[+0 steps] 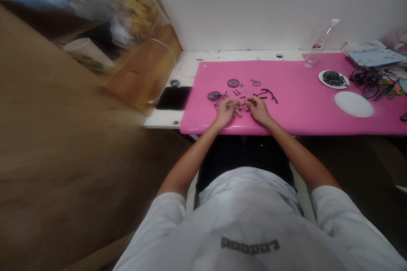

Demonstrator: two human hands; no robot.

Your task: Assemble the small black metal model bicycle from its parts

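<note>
My left hand (pixel 226 111) and my right hand (pixel 258 109) meet low over the pink table cover, fingers bent and pinched together. Between the fingertips is a small, thin dark model-bicycle part (pixel 241 109), mostly hidden, its exact kind too small to tell. Just beyond the hands lie a dark wheel (pixel 233 83), a small ring-shaped piece (pixel 256 83) and short dark pieces (pixel 237 92). Left of them rests another wheel with a dark piece attached (pixel 214 95). Near my right fingers lies a curved, branching black part (pixel 270 94).
A black phone-like slab (pixel 173 98) lies left of the pink cover (pixel 295 114). To the right are a plate of black parts (pixel 333 79), a white plate-like disc (pixel 354 104), piled miniature bicycles (pixel 370 82) and a clear bottle (pixel 319 46). A wooden panel (pixel 146 67) stands left.
</note>
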